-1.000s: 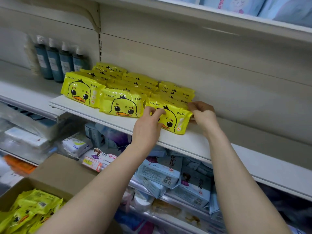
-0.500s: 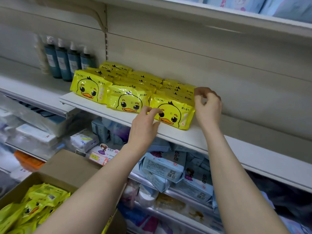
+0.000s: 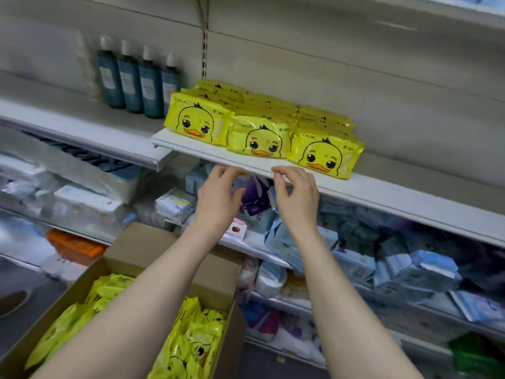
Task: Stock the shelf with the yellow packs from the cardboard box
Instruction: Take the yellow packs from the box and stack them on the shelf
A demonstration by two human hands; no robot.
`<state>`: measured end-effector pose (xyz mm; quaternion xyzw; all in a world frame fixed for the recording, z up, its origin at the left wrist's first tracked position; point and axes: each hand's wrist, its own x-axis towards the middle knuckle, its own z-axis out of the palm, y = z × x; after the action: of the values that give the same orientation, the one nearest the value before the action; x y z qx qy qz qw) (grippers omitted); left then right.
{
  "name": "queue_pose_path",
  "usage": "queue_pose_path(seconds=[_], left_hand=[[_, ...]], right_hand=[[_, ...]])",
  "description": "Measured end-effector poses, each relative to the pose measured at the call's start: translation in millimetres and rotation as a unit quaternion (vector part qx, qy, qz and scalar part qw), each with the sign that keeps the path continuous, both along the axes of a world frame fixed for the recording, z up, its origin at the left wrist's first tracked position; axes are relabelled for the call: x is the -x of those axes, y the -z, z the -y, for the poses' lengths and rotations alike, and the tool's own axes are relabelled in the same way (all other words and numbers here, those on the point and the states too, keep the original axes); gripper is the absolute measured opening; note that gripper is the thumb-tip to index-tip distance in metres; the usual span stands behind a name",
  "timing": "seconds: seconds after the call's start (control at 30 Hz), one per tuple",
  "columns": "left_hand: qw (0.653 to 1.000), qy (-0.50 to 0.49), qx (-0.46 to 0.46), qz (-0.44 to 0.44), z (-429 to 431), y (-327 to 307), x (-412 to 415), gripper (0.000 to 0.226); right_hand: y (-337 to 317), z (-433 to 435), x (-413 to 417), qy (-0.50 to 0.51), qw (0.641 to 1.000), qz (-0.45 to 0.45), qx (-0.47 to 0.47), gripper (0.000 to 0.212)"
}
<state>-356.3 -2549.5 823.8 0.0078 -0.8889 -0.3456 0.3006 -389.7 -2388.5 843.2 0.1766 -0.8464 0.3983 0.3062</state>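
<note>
1. Two hands, both empty: your left hand [image 3: 218,198] and right hand [image 3: 296,198] hang just below the front edge of the shelf [image 3: 382,192]. The fingers are loosely curled and grip nothing.
2. Locate the stock. The shelved packs [image 3: 262,138] stand in three rows, each front pack leaning back on those behind it. The boxed packs [image 3: 191,332] lie loose in the cardboard box [image 3: 153,242], beneath your forearms.
3. Expect a soft, pliable item. The glossy, wrinkled film suggests a light pouch that yields under pressure and may slide in a loose grip.
4. Take hold across the middle of the pack, thumb on the printed face and fingers behind. A pack held by a corner or a sealed end will probably sag and twist.
5. Seat each pack upright, duck face outward, against the pack behind it. The soft body is unlikely to stand unsupported.
6. Read the markings. Each face carries a cartoon duckling. Lettering at the upper left reads approximately "Ckak". Chinese characters at the upper right are too small to read.
7. Disregard the dark bottles [image 3: 136,80] just left of the shelved packs. Their labels are illegible.
</note>
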Motion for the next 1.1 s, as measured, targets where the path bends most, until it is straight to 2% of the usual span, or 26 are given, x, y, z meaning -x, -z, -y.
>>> queue_pose_path(seconds=[0.1, 0.37, 0.6, 0.73, 0.97, 1.1], left_hand=[[1.0, 0.003, 0.003, 0.015, 33.4, 21.5, -19.3, 0.037], [0.995, -0.004, -0.023, 0.099, 111.9, 95.3, -65.3, 0.037], [0.979, -0.028, -0.033, 0.2, 154.8, 159.5, -100.7, 0.041], [0.966, -0.045, -0.035, 0.252, 172.4, 197.5, -122.7, 0.043], [0.933, -0.058, -0.06, 0.35, 201.6, 263.1, -175.9, 0.048], [0.898, -0.01, -0.042, 0.437, 204.9, 301.1, -201.7, 0.05]], right_hand=[[30.6, 29.7, -23.7, -0.007, 1.0, 0.022, -0.02, 0.019], [125.2, 94.8, -79.5, -0.052, 0.984, 0.162, -0.048, 0.025], [200.2, 127.6, -110.5, -0.106, 0.947, 0.288, -0.1, 0.037], [238.8, 141.5, -124.2, -0.137, 0.928, 0.323, -0.124, 0.038], [296.7, 166.6, -155.3, -0.195, 0.859, 0.439, -0.175, 0.047], [328.6, 177.4, -172.8, -0.215, 0.816, 0.477, -0.246, 0.05]])
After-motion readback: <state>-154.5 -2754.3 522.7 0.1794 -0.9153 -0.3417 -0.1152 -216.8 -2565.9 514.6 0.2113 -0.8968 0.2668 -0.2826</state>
